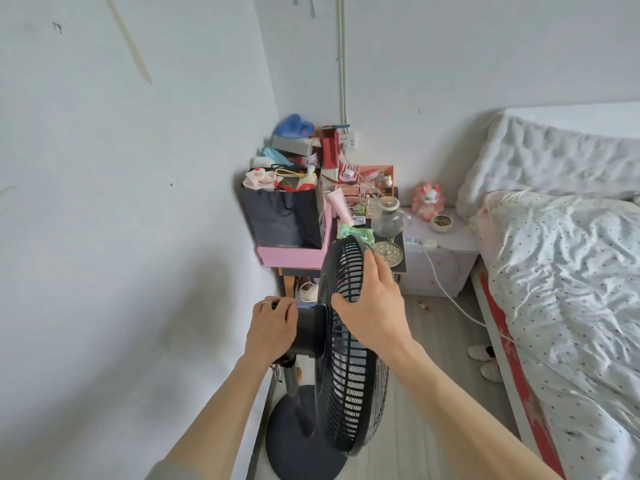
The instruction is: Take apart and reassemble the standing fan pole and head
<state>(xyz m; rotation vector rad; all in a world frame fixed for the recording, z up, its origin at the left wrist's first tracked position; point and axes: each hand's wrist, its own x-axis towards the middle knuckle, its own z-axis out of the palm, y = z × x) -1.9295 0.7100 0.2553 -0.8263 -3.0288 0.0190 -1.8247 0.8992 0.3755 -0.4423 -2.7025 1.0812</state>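
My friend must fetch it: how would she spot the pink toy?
Find the bed on the right. A low white cabinet stands beside its head end, and the toy sits at the back of its top, by the wall. It is fluffy, pink and white, taller than the small round bowl before it.

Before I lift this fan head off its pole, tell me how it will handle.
Likely back-heavy: the solid motor housing under the left hand sits behind an open, thin-ribbed grille. That grille probably flexes where the right hand grips its rim. Pushed sideways, it may tip: a thin pole carries it above the round base.
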